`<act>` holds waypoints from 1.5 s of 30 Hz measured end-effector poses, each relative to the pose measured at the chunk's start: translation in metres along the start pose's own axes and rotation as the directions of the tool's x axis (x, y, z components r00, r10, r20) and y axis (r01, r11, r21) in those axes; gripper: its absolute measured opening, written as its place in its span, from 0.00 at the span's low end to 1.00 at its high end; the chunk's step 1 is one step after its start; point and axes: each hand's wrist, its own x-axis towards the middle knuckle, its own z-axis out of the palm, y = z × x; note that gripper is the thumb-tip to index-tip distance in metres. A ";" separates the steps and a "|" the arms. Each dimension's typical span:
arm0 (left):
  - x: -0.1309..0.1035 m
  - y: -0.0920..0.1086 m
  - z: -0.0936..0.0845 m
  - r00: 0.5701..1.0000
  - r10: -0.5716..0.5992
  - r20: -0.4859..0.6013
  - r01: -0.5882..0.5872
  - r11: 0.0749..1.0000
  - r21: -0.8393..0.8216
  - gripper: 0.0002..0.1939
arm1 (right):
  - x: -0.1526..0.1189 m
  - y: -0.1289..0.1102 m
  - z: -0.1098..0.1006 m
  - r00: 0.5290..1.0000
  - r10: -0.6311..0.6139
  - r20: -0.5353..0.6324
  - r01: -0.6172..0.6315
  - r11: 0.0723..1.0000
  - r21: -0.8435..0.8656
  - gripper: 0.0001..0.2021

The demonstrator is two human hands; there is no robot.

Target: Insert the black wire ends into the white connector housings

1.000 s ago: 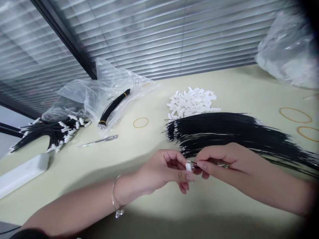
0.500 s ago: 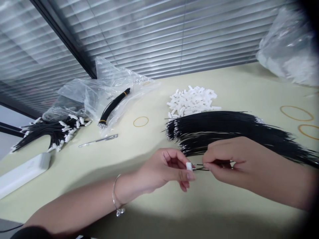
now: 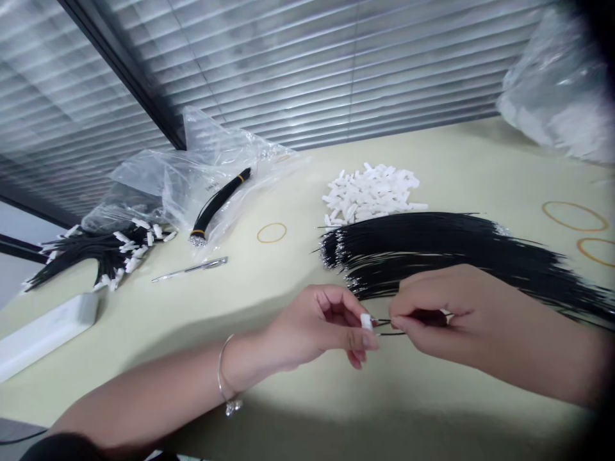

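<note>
Between its thumb and fingers, my left hand [image 3: 331, 326] pinches a small white connector [image 3: 366, 321]. My right hand [image 3: 446, 317] is closed on thin black wires [image 3: 391, 333], whose ends point left at the connector. One wire end reaches the connector's side; whether any sits inside it is too small to tell. Just behind my hands lies a large bundle of black wires [image 3: 432, 237] with silvery tips. A pile of white connectors [image 3: 372, 192] is heaped behind that bundle.
At the left lie black wires with white connectors [image 3: 129, 246], a white box-like object [image 3: 48, 336] and a pen [image 3: 189, 269]. A banded wire bundle [image 3: 218, 205] rests on a clear plastic bag [image 3: 168, 186]. Rubber bands [image 3: 271, 232] and another bag [image 3: 557, 96] lie on the table.
The wires between my hands have spread, with one now lower and apart from the others. Both hands keep their grip and have barely moved.
</note>
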 end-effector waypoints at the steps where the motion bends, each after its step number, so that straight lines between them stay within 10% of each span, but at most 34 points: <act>1: 0.000 0.000 0.000 1.000 0.002 0.001 -0.002 1.000 0.000 0.16 | 0.000 0.000 0.000 1.000 0.001 0.002 -0.001 1.000 0.003 0.11; 45: -0.003 0.004 0.013 0.994 -0.062 -0.093 0.068 0.996 0.063 0.21 | 0.003 -0.005 0.008 0.985 -0.170 -0.026 0.166 0.980 -0.110 0.10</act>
